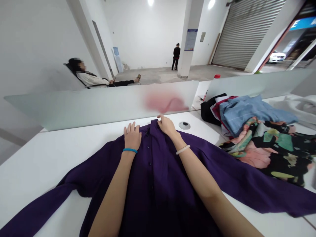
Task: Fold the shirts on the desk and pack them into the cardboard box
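A dark purple button-front shirt (158,184) lies spread on the white table, its collar end away from me and its sleeves reaching out to both sides. My left hand (132,135), with a blue band at the wrist, rests flat on the shirt left of the collar, fingers spread. At the right side of the collar, my right hand (168,125), wearing a pale beaded bracelet, has its fingers bent and pinched on the fabric edge. Several dark buttons run down the placket between my hands.
A frosted glass divider (103,105) edges the table's far side. To the right lie a floral garment (278,151) and a heap with blue cloth (247,112). A round cable cover (184,125) sits near the collar. Beyond are a seated person (92,79) and a standing person (176,56).
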